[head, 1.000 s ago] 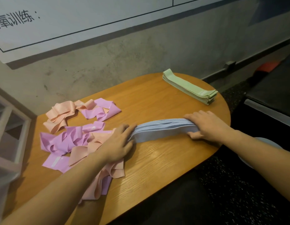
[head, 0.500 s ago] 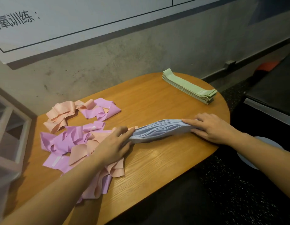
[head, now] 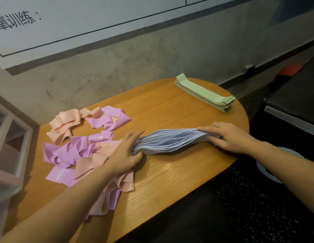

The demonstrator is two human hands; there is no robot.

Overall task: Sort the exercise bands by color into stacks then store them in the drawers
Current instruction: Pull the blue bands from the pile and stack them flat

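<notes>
The blue stack (head: 170, 141) is lying along the middle of the table (head: 170, 176), near its front edge, and both hands are squaring it. The left hand (head: 124, 155) is gripping the left end, thumb under and fingers over; the right hand (head: 228, 137) is pinching the right end between curled fingers and thumb. The layers are fanning apart in the middle, so pressing the ends inward evenly and then flattening from above should be tidying them best. The green stack (head: 205, 93) is sitting finished at the far right corner; pink bands (head: 68, 151) and peach bands (head: 65, 123) are lying unsorted at the left end. Compared with a second ago, the stack is bulging more and the left grip is closing tighter round its end.
</notes>
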